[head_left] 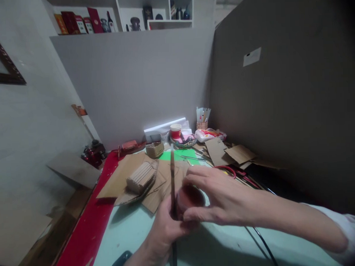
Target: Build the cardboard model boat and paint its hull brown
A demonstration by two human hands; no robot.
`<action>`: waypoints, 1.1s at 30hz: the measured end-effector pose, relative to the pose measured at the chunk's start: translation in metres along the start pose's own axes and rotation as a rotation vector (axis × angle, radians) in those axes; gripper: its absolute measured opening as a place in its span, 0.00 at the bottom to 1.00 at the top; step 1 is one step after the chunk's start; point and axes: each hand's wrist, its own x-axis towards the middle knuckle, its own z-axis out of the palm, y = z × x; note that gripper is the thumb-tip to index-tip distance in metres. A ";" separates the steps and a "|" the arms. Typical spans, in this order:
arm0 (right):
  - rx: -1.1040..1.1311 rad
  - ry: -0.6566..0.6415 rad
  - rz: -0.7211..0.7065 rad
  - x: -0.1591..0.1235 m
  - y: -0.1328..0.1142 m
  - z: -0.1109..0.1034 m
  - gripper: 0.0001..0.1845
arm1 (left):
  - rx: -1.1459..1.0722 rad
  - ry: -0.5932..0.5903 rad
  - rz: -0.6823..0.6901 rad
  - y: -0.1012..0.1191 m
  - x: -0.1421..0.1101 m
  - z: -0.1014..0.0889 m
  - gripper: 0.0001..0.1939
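Observation:
My left hand is closed around a long-handled paintbrush, which stands upright with its pale tip at the top. Just beside the brush is a small round cup with reddish-brown contents, probably paint. The left fingers also lie against the cup's near-left side, though their ends are hidden. From the right, my right hand grips the cup's rim, with the thumb on the near side and fingers on the far side. Left of the hands, a cardboard model boat with a ribbed roof rests on cardboard sheets.
Flat cardboard covers the table's left part. Behind lie a green sheet, a small cardboard box, a red-and-white cup and a brush holder. Cardboard scraps are at the right. Grey panels enclose the table.

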 end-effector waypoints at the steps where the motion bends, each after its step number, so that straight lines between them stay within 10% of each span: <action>1: 0.004 -0.001 -0.014 0.001 0.000 -0.001 0.18 | 0.014 0.002 -0.002 0.001 0.000 -0.001 0.34; 33: 0.188 -0.202 -0.271 0.020 0.000 -0.022 0.22 | 0.201 -0.065 0.136 0.010 0.013 -0.004 0.33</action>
